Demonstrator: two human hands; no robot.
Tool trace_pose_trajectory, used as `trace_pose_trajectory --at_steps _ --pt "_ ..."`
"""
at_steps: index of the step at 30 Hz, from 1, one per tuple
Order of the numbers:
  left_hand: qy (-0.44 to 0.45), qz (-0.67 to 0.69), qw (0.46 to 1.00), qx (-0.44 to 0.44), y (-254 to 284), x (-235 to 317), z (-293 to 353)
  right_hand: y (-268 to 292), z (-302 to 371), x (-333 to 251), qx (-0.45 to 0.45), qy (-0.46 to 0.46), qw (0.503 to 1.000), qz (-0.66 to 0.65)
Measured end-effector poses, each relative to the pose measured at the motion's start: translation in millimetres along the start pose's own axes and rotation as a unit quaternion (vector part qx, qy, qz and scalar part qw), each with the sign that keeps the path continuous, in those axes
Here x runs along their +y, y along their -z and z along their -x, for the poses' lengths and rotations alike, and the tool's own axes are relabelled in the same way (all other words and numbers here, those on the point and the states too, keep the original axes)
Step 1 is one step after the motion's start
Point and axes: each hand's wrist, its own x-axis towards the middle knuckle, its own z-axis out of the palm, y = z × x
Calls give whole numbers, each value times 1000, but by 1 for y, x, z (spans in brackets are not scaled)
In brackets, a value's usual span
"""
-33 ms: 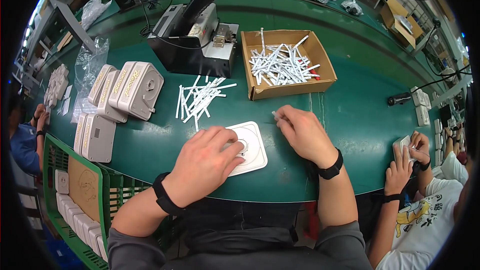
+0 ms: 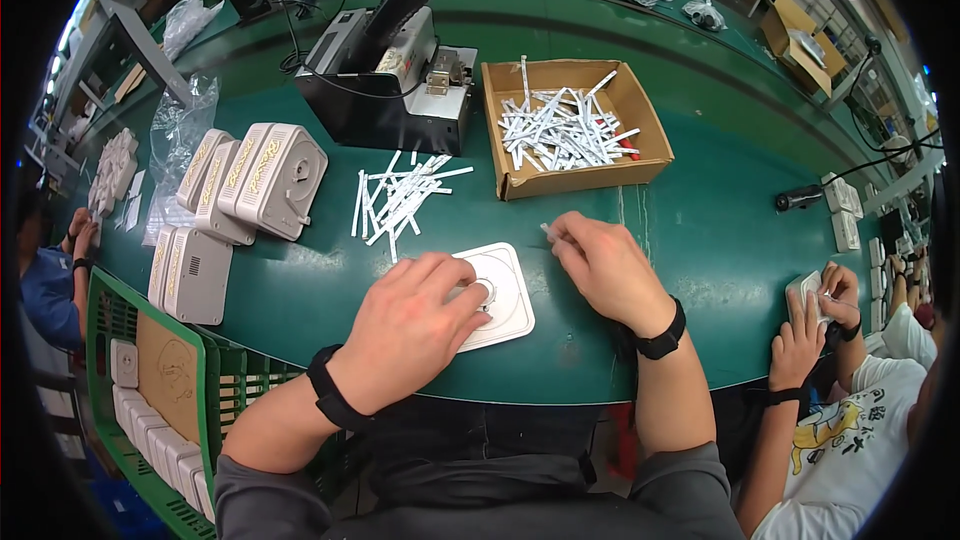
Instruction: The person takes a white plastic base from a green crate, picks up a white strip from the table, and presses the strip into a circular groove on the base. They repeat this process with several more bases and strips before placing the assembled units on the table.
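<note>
A white square plastic housing (image 2: 513,312) with rounded corners and a round hub in its middle lies flat on the green table. My left hand (image 2: 412,318) rests over its left part, with thumb and fingers bent around the central hub. What the fingertips touch there is partly hidden. Off to the right of the housing, my right hand (image 2: 605,265) hovers over the table with thumb and forefinger pinched. A small pale piece (image 2: 546,229) pokes out at its fingertips, too small to name. Loose white paper-like strips (image 2: 402,202) lie in a pile beyond my left hand.
A cardboard box (image 2: 590,180) of white strips stands behind my hands, beside a black bench machine (image 2: 385,105). Stacked white housings (image 2: 285,180) stand at left, above a green crate (image 2: 205,390) holding more. At right, a co-worker's hands (image 2: 800,335) hold another housing near a black cylinder (image 2: 798,199).
</note>
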Motion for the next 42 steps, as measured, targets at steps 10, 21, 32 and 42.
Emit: trace_pose_trajectory --at_steps 10,21,32,42 --pt "-43 -135 990 -8 -17 20 4 5 4 -16 3 5 996 -86" --pt "34 24 995 92 -30 12 8 0 4 -21 5 19 993 -116" --pt "71 64 989 113 -33 15 8 2 2 -35 -11 -30 991 -127" --pt "150 192 964 109 -36 12 8 -18 4 -26 -42 127 984 -117"
